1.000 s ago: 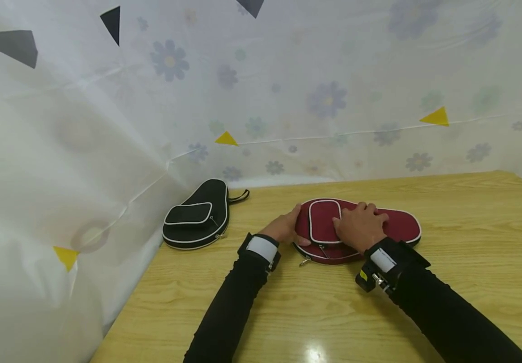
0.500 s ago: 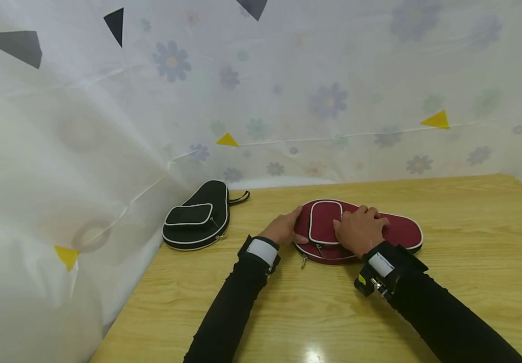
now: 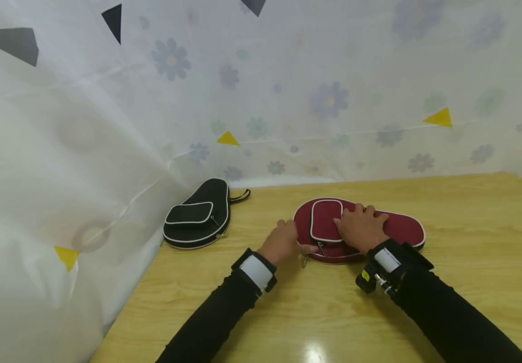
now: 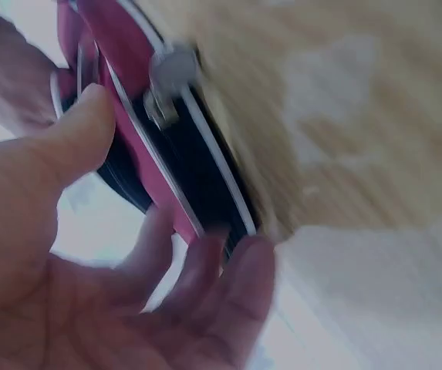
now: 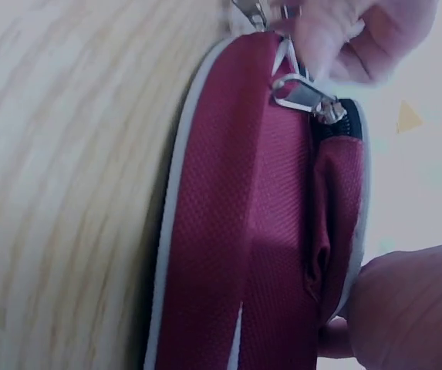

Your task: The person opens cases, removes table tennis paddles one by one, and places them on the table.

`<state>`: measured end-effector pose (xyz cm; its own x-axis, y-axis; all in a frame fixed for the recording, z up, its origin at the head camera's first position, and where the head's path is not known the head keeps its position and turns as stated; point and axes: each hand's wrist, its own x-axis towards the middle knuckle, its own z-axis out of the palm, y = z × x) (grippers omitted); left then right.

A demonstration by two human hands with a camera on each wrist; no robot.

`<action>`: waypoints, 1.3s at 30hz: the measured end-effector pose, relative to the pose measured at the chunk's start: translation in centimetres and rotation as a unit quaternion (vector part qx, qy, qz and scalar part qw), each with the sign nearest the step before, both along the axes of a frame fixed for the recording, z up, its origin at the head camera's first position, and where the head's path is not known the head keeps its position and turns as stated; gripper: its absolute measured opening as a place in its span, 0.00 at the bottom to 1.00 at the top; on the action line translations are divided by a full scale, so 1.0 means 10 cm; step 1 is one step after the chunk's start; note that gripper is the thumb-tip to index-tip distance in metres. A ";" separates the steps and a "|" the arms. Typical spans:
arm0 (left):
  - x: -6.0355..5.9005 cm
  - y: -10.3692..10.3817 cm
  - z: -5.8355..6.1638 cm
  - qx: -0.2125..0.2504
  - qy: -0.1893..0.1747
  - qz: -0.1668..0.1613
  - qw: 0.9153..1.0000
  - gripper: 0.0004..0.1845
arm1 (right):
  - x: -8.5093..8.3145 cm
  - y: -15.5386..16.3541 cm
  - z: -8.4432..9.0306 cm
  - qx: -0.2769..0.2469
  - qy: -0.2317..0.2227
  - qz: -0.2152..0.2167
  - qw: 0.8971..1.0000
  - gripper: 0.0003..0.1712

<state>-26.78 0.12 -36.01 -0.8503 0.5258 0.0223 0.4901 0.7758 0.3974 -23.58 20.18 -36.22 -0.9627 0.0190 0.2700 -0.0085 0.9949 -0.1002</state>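
A dark red paddle-shaped case (image 3: 401, 229) with white piping and a front pocket (image 3: 324, 219) lies on the wooden table (image 3: 469, 212). My right hand (image 3: 361, 227) rests flat on top of it, fingers spread over the pocket's right side. My left hand (image 3: 283, 242) is at the case's near-left rim, thumb on top and fingers under the edge. The left wrist view is blurred; the rim (image 4: 174, 162) lies between thumb (image 4: 82, 131) and fingers (image 4: 228, 270), and a zipper pull (image 4: 170, 73) hangs free. In the right wrist view a silver pull (image 5: 301, 92) sits on the case (image 5: 236, 231).
A black case (image 3: 197, 217) of the same shape lies at the table's far left against a white flowered curtain (image 3: 288, 91), which closes off the back and left. The table's left edge (image 3: 125, 307) runs along the curtain.
My left hand has slid from the case's round far-left end toward me along the rim, to the zipper pulls. The right hand stays flat on the case.
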 end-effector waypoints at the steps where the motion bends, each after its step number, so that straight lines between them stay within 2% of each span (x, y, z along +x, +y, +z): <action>1: 0.04 0.00 0.00 -0.010 -0.004 -0.004 1.000 0.26 | -0.01 0.01 0.02 -0.003 -0.011 0.001 1.000 0.25; 3: 0.10 0.01 0.01 -0.031 0.000 -0.011 0.999 0.23 | -0.04 0.02 0.06 -0.016 -0.036 0.003 0.999 0.26; 6: 0.19 0.05 0.00 -0.063 0.005 -0.011 0.998 0.25 | -0.05 0.04 0.11 -0.031 -0.070 0.006 0.997 0.27; 10: 0.25 0.10 -0.02 -0.087 0.035 -0.017 0.995 0.20 | -0.07 0.06 0.13 -0.038 -0.091 0.011 0.995 0.27; 15: 0.23 0.11 -0.03 -0.106 0.057 -0.034 0.992 0.15 | -0.09 0.02 0.07 -0.047 -0.054 0.010 0.997 0.28; 18: 0.21 0.10 -0.04 -0.103 0.031 -0.052 0.993 0.14 | -0.08 -0.08 0.00 -0.089 -0.018 0.002 0.996 0.34; 21: 0.20 0.08 -0.06 -0.101 0.007 -0.074 0.992 0.15 | -0.05 -0.22 -0.03 -0.127 -0.011 -0.002 0.992 0.43; 23: 0.19 0.08 -0.06 -0.100 0.002 -0.084 0.991 0.16 | -0.03 -0.32 0.00 -0.133 -0.023 -0.006 0.991 0.45; 26: 0.16 0.07 -0.05 -0.103 0.021 -0.102 0.989 0.15 | -0.04 -0.40 0.06 -0.128 -0.046 -0.013 0.991 0.42; 31: 0.13 0.05 -0.07 -0.100 0.077 -0.139 0.982 0.14 | -0.08 -0.40 0.08 -0.130 -0.075 -0.006 0.989 0.33; 35: 0.10 0.01 -0.08 -0.074 0.089 -0.161 0.980 0.16 | -0.09 -0.39 0.06 -0.120 -0.080 0.014 0.989 0.30; 39: 0.09 -0.02 -0.08 -0.059 0.085 -0.160 0.982 0.17 | -0.11 -0.39 0.07 -0.109 -0.087 0.034 0.990 0.27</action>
<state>-25.89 -0.08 -36.78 -0.6300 0.7731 0.0733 0.7681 0.6065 0.2055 -24.68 16.30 -35.56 -0.9953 -0.0087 0.0960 -0.0389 0.9474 -0.3175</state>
